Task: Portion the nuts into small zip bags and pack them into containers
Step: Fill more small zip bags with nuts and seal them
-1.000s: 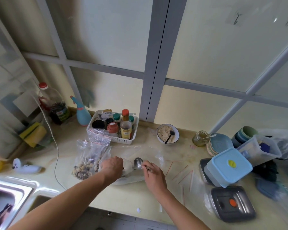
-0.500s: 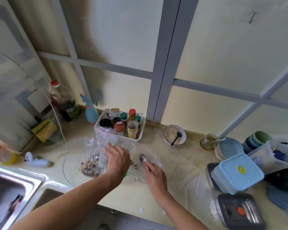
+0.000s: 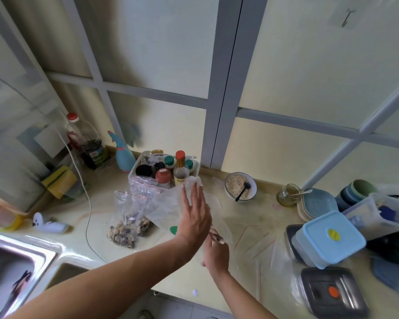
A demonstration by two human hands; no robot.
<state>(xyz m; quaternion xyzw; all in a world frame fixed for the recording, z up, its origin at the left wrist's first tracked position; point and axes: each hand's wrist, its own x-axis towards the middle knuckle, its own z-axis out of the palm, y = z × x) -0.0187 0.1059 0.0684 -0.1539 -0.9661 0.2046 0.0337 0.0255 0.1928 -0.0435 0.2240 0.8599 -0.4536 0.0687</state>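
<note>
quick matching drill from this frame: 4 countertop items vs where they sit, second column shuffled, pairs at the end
Things:
1. bag of nuts
2. bowl of oats
3. light blue lidded container
4. spray bottle

Places:
A. on a dark tray at the right of the counter
B. against the wall, left of the white condiment basket
C. on the counter, just left of the left hand
D. near the wall, right of the condiment basket, with a dark spoon in it

Pairs: 1-C, 2-D, 3-A, 4-B
</note>
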